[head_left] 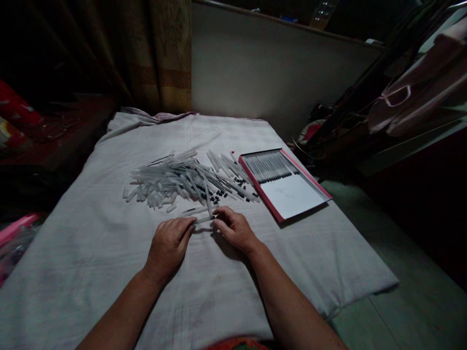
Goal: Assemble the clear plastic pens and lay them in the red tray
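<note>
My left hand (168, 244) and my right hand (235, 227) meet near the middle of a white cloth (109, 253). Both pinch the ends of one clear pen barrel (204, 219) that lies between their fingertips. Just beyond the hands spreads a pile of clear pen barrels and caps (182, 181), with small black tips (221, 193) scattered along its right side. A red-edged box (292, 194) to the right holds a row of finished pens (272, 166) in its far half.
The cloth covers a low flat surface that ends at a wall (262, 73) behind and a greenish floor (401, 291) on the right. Dark clutter and hanging fabric (412, 92) crowd the right side. Pink and red items (14, 228) lie at the left.
</note>
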{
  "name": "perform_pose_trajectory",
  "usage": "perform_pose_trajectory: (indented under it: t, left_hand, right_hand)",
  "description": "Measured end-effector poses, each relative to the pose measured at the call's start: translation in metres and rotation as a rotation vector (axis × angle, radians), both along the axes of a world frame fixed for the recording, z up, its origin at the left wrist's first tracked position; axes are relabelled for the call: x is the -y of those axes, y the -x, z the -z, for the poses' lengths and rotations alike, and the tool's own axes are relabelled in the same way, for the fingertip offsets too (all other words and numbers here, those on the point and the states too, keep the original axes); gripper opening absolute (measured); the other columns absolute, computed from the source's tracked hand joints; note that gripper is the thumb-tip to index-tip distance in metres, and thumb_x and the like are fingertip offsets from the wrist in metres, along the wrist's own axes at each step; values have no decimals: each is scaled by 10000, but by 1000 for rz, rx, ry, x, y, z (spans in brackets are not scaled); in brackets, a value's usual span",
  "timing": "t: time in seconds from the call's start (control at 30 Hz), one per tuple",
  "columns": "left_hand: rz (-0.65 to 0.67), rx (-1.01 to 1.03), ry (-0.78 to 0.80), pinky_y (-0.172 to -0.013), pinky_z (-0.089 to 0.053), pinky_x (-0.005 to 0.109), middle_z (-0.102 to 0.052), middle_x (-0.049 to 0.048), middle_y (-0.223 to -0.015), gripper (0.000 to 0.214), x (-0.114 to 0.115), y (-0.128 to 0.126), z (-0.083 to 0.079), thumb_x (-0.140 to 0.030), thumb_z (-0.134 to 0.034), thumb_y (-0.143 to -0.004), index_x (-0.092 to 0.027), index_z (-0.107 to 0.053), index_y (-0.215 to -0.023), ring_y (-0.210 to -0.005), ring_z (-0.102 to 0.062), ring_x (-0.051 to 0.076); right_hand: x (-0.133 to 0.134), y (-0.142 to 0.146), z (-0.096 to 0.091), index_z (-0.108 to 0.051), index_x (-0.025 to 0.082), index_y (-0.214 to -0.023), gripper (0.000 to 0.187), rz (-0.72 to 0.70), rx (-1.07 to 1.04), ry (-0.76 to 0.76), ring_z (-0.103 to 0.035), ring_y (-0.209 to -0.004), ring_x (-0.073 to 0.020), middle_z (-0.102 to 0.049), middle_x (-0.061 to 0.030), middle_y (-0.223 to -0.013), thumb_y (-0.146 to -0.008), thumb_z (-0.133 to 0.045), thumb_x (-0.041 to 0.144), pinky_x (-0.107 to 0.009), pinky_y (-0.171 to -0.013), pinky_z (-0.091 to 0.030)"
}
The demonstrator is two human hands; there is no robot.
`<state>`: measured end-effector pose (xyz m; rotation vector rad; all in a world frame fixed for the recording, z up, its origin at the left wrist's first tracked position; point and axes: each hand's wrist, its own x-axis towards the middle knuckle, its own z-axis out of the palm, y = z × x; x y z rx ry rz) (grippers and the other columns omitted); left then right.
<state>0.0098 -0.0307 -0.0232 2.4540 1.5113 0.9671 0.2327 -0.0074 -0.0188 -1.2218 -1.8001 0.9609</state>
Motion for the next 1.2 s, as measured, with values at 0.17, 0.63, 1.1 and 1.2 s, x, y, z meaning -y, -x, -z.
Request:
perform_pose_trajectory:
  t: [0.17, 0.63, 1.1, 1.2]
  left_hand:
    - [11, -2, -29, -820, -496, 370, -766, 84, -1021, 276, -1, -1, -1, -340, -463, -1014, -195, -674, -1118, -913, -702, 234]
    - [30, -22, -63, -820, -504, 373, -774, 91, -1028, 284, -1, 1, 1, -344, -474, -1011, -190, -679, -1131, -917, -714, 236]
    - [48, 8, -52, -805, -506, 358, -782, 72, -1007, 258, -2, 1, -2, -354, -511, -998, -203, -686, -1113, -898, -724, 224]
    - [59, 7, -61, -801, -502, 350, -782, 72, -999, 258, -2, 0, -2, -361, -515, -998, -204, -681, -1119, -886, -723, 215]
  right_hand:
    - [-1, 0, 1, -669, 204, -881, 197, -2, -2, -33, -632, -739, -160, -682, -10, -779, -911, -521, 330, -260, -731, -483]
    - [-3, 2, 1, -673, 197, -771, 236, 34, 27, -20, -605, -679, -142, -660, 7, -698, -908, -544, 339, -231, -676, -455]
    - [-3, 1, -2, -760, 212, -864, 202, -42, 62, -13, -686, -758, -170, -752, -22, -801, -913, -579, 287, -254, -727, -499]
    - [-4, 1, 0, -770, 192, -936, 230, -42, 19, -7, -683, -729, -169, -743, -32, -781, -925, -579, 319, -263, -719, -506]
